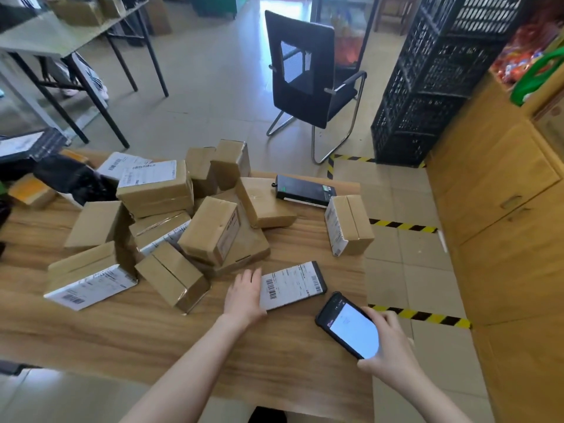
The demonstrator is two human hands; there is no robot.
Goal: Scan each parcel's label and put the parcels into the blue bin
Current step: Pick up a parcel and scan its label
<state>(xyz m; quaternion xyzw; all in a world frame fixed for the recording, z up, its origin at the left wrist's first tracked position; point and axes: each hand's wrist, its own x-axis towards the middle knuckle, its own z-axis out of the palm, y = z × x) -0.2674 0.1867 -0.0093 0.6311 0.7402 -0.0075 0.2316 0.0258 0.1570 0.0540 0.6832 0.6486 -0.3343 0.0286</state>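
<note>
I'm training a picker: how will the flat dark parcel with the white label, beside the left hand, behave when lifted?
The flat parcel looks thin, so probably light, and lying flat on the table it should not tip or roll. Its straight edges suggest stiff, not floppy. The left hand lies against its end.

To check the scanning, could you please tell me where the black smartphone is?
In the head view the black smartphone is lower right, held in the right hand, just right of the flat black white-labelled parcel.
</note>
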